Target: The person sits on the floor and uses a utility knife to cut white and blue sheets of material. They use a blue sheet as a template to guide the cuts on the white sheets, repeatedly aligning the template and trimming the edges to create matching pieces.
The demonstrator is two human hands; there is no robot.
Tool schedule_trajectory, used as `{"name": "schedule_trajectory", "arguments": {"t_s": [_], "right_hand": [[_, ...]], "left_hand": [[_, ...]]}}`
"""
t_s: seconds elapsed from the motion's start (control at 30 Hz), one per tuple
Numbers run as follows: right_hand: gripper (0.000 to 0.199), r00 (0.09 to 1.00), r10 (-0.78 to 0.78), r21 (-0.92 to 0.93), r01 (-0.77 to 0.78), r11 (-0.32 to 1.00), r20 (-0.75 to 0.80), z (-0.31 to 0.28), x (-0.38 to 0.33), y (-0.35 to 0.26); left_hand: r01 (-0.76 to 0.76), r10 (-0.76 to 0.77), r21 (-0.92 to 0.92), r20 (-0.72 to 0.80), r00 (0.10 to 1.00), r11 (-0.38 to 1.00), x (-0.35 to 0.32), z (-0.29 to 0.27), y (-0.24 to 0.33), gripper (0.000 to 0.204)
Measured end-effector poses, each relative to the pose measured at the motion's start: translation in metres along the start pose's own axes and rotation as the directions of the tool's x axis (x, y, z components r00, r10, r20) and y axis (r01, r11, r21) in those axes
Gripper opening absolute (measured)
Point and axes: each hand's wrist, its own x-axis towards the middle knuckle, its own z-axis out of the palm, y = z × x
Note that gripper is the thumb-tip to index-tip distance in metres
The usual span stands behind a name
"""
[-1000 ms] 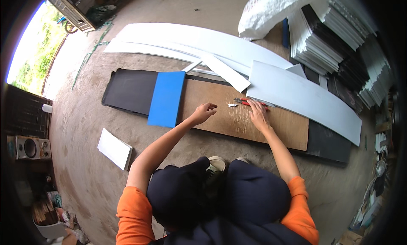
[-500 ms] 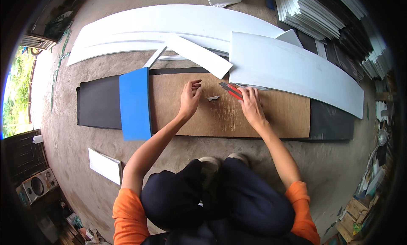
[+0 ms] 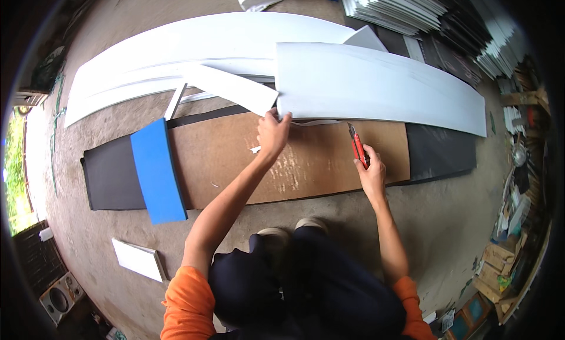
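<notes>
My right hand is closed round a red utility knife, its blade pointing away from me above the brown wooden board. At the near left corner of a large white panel, my left hand has its thumb and fingers closed on the edge. The tip of a narrower white panel lies close beside those fingers. A thin pale strip runs along the large panel's near edge. A small white scrap lies on the wooden board, partly behind my left wrist.
Beneath the wooden board lies a dark sheet, with a blue panel across its left part. Long white panels lie beyond. A white block rests on the floor at left; stacked sheets stand far right.
My left hand has reached away from me to the large white panel's corner and closed on it. The knife in my right hand has turned to point more straight ahead. The view has shifted right.
</notes>
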Motion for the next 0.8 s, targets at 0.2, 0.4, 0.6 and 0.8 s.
{"name": "schedule_trajectory", "arguments": {"t_s": [0.2, 0.4, 0.6, 0.8], "right_hand": [[0.030, 0.980, 0.188, 0.296, -0.162, 0.941, -0.061, -0.036, -0.020, 0.025], [0.032, 0.941, 0.241, 0.496, -0.096, 0.863, -0.236, -0.068, -0.029, -0.029], [0.031, 0.954, 0.164, 0.623, 0.029, 0.782, -0.251, -0.059, -0.039, -0.067], [0.034, 0.988, -0.015, 0.467, 0.085, 0.880, -0.151, -0.002, -0.045, -0.075]], "left_hand": [[-0.027, 0.099, -0.610, 0.085, 0.991, 0.792, -0.028, 0.008, 0.045, 0.034], [0.023, 0.151, -0.667, 0.202, 0.968, 0.745, -0.087, -0.027, 0.044, 0.032], [0.129, 0.098, -0.728, 0.261, 0.960, 0.673, -0.177, -0.080, -0.014, 0.033], [0.132, -0.094, -0.627, 0.094, 0.991, 0.768, -0.203, -0.149, -0.096, 0.027]]}}
